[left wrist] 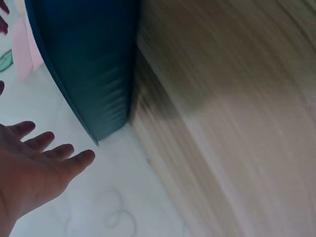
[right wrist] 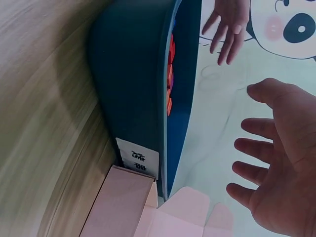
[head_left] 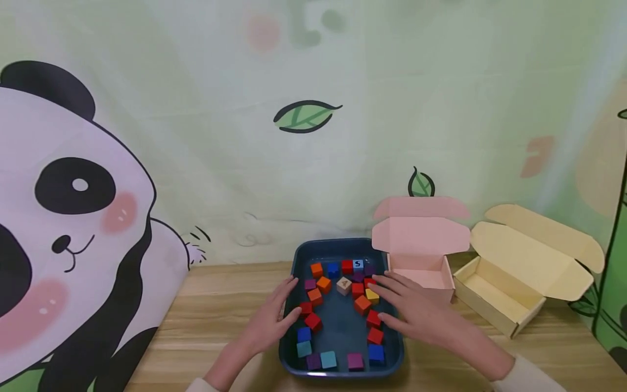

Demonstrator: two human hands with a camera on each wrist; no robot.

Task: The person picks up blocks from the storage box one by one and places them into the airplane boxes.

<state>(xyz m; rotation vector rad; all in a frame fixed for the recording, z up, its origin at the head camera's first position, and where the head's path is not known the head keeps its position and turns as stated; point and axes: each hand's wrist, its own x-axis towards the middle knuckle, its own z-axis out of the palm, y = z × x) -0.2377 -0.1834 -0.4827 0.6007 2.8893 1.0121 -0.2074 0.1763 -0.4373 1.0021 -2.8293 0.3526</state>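
Note:
A dark blue tray (head_left: pixel 338 321) stands on the table, holding several small cubes in red, orange, blue, purple and teal. Among them are a wooden lettered cube (head_left: pixel 344 286), a blue cube marked S (head_left: pixel 358 265) and a yellow cube (head_left: pixel 372 295). My left hand (head_left: pixel 266 321) hovers over the tray's left rim, fingers spread and holding nothing. Above the right side is my right hand (head_left: pixel 416 307), also spread and without any object; its fingers partly cover a few cubes. Both wrist views show the hands (left wrist: pixel 34 173) (right wrist: pixel 286 158) raised above the rim, apart from the tray.
An open pink box (head_left: pixel 423 269) stands right behind the tray, its lid up. Farther right is an open cream-yellow box (head_left: pixel 499 294), set at an angle. The wooden table (head_left: pixel 215 305) ends at a backdrop printed with a panda (head_left: pixel 73 218). A white label (right wrist: pixel 138 157) is on the tray's side.

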